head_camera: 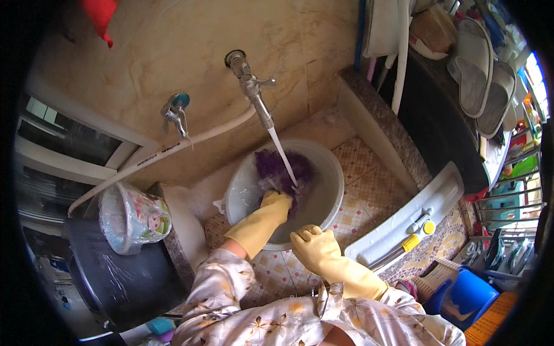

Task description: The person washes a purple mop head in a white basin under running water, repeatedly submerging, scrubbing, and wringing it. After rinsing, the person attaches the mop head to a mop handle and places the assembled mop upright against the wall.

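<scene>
Water runs from a metal wall tap [257, 97] into a grey plastic basin [335, 173] on the tiled floor. Dark purple cloth [270, 164] lies wet in the basin under the stream. My left hand [275, 207], in a yellow rubber glove, reaches into the basin at the cloth's near edge; its fingertips are hidden, so I cannot tell whether they grip it. My right hand [316, 248], in a matching glove, rests with curled fingers at the basin's near right rim. Whether it holds the rim is unclear.
A second tap [176, 114] and a pale hose [199, 136] are on the wall. At left, a plastic-wrapped bucket [145, 218] stands on a black container [125, 272]. A grey squeegee-like tool [407, 220] leans at right, near a low ledge [385, 125], slippers [474, 69] and a blue container [474, 294].
</scene>
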`<move>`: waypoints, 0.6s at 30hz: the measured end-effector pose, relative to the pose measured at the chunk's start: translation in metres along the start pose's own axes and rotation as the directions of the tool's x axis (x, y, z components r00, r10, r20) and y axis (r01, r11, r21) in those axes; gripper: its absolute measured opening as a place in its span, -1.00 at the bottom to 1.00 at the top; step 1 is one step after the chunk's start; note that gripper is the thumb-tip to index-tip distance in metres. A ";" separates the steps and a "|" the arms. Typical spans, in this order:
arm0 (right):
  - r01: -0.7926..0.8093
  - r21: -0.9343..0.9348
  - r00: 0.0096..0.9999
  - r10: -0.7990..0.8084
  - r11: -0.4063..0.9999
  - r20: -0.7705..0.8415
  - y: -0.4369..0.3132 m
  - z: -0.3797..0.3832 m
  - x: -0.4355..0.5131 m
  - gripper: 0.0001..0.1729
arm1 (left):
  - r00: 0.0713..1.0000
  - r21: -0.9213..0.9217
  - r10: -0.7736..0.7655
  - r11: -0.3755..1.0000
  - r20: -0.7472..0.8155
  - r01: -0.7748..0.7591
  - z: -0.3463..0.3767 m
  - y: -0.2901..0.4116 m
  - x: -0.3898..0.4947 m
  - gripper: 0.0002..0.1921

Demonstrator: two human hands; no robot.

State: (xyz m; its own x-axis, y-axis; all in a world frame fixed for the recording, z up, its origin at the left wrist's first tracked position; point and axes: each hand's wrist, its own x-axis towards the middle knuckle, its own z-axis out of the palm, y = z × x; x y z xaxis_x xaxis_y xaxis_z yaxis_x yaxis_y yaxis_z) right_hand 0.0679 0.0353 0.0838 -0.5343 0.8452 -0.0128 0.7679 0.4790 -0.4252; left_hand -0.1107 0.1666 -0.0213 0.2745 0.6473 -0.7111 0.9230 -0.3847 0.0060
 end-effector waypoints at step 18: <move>0.029 0.074 0.999 -0.030 0.997 0.022 0.002 -0.001 -0.006 -0.65 | 0.993 -0.118 0.093 0.988 -0.075 -0.101 -0.018 0.040 0.008 -0.57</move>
State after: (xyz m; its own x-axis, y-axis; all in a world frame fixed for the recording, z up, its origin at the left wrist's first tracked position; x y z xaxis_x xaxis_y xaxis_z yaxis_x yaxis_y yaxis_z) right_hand 0.0728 0.0310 0.0842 -0.5649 0.8249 -0.0195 0.7241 0.4843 -0.4910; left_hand -0.0670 0.1679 -0.0141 0.3786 0.6563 -0.6526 0.9157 -0.3681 0.1610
